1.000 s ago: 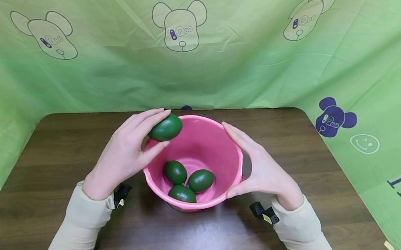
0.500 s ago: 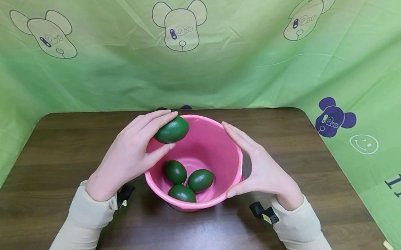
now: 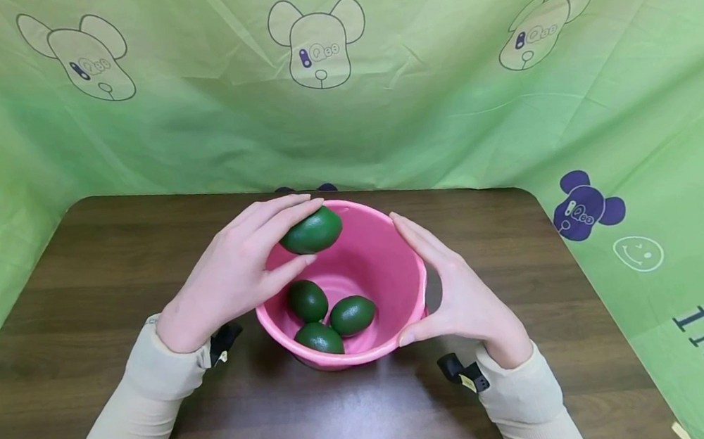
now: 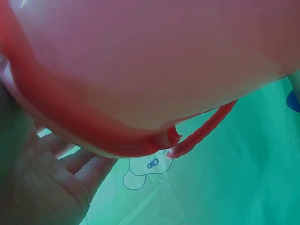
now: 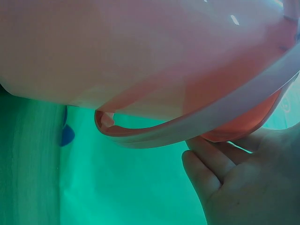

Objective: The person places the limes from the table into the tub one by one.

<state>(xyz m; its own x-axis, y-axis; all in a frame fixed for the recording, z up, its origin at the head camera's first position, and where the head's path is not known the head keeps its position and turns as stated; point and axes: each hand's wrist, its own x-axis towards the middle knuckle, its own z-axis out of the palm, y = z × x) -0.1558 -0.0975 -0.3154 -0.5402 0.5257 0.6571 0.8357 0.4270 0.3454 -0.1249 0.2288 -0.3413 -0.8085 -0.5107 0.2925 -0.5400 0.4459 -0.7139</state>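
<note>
My left hand (image 3: 233,273) holds a glossy dark green avocado (image 3: 313,231) between thumb and fingers, over the far left part of a pink bucket (image 3: 389,272). Inside the bucket, three more avocados lie together at the bottom: one at the left (image 3: 307,301), one at the right (image 3: 353,315) and one nearest the front (image 3: 319,338). My right hand (image 3: 454,291) grips the bucket's right side, thumb at the front of the rim and fingers farther back. In the left wrist view the bucket's wall (image 4: 154,61) fills most of the picture and hides the held avocado.
The bucket stands on a dark wooden table (image 3: 87,372) with rounded far corners. Its pink handle (image 5: 154,133) hangs along the outside, close to my right fingers. A green printed cloth (image 3: 432,127) hangs behind the table and along both sides.
My left hand has moved slowly right and slightly nearer with the avocado, farther over the bucket's opening. The right hand, the bucket and the three avocados inside stay where they were.
</note>
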